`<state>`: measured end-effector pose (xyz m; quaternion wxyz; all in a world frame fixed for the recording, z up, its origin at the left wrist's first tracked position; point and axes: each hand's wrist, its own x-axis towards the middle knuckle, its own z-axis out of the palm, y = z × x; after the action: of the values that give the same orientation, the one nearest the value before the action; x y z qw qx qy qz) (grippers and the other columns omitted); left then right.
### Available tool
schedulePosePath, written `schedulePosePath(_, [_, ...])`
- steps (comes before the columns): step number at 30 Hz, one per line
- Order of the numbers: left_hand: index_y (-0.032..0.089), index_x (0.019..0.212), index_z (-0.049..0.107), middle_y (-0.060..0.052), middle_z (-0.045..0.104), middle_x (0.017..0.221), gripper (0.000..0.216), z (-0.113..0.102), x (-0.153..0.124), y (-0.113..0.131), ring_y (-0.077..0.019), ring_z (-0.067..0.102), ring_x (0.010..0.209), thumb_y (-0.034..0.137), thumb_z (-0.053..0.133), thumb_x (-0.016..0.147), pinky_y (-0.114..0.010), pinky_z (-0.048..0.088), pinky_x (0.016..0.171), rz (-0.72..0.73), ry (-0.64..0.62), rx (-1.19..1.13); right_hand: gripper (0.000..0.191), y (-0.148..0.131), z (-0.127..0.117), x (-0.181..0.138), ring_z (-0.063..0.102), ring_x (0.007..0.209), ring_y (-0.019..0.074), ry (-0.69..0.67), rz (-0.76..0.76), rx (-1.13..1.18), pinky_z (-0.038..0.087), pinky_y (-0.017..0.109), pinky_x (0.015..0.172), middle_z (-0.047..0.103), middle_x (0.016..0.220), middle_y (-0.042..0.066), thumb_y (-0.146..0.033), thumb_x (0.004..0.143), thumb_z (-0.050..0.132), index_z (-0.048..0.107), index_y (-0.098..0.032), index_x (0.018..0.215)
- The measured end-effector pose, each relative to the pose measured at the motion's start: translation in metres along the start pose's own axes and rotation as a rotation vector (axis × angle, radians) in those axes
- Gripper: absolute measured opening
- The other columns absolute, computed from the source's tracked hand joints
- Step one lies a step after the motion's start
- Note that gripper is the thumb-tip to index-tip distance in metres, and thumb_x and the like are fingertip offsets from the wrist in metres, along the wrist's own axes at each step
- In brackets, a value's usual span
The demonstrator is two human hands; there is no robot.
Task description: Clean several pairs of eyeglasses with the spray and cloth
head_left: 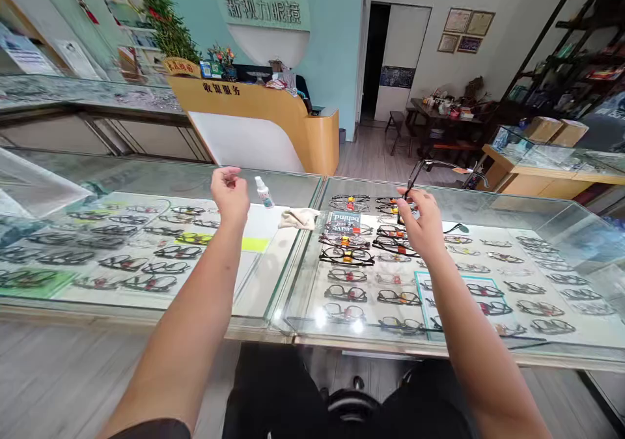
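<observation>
**Spectacles in hand above the glass counter: grip report**

Step in hand, as I judge it: handling one pair of spectacles (pixel 414 175) clear of the display. The pair is in my right hand (pixel 420 221), above the right-hand part of the glass counter (pixel 266 283). Thumb and fingers are pinched together on its dark frame; one side arm reaches out to my right, a small tan tag (pixel 460 170) near it.

My left hand (pixel 229 191) is raised well apart from the spectacles, fingers curled inward. Nothing shows between them, but I cannot tell whether something small is pinched there.

Just right of the left hand stands a white spray bottle (pixel 264 193), with printed label and narrow cap. Beside it lies a cream cloth (pixel 299 218), soft and rumpled, near the seam between the two cases.

The next move, in my judgement, calls for a light, steady pinch on the frame, with fingertips kept off the lenses; the thin arms would likely flex under a hard squeeze.

Materials noted: smooth, reflective counter glass; below it, rows of thin-rimmed display glasses (pixel 346 256), some with coloured stickers on the lenses, laid out on a pale, flat base.
</observation>
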<state>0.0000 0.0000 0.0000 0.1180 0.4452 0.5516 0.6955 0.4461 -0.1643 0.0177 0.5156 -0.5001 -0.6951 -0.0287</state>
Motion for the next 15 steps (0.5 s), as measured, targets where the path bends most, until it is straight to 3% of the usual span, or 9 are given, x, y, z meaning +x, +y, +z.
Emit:
schedulePosePath(8, [0.02, 0.102, 0.061, 0.004, 0.052, 0.086, 0.038, 0.004, -0.002, -0.004, -0.0158, 0.051, 0.075, -0.005, 0.061, 0.073, -0.029, 0.047, 0.078, -0.025, -0.008, 0.013, 0.036, -0.002, -0.002, 0.0, 0.071, 0.111, 0.0353, -0.012, 0.03, -0.006, 0.055, 0.055, 0.105, 0.082, 0.124, 0.014, -0.047, 0.114, 0.058, 0.079, -0.026, 0.134])
schedulePosePath(15, [0.021, 0.104, 0.064, 0.003, 0.053, 0.087, 0.04, 0.004, 0.0, -0.012, -0.0161, 0.053, 0.075, 0.0, 0.062, 0.07, -0.029, 0.052, 0.078, -0.027, -0.022, 0.046, 0.036, -0.004, -0.001, 0.0, 0.071, 0.113, 0.0352, -0.013, 0.03, 0.0, 0.055, 0.055, 0.107, 0.082, 0.127, 0.014, -0.046, 0.114, 0.058, 0.079, -0.025, 0.134])
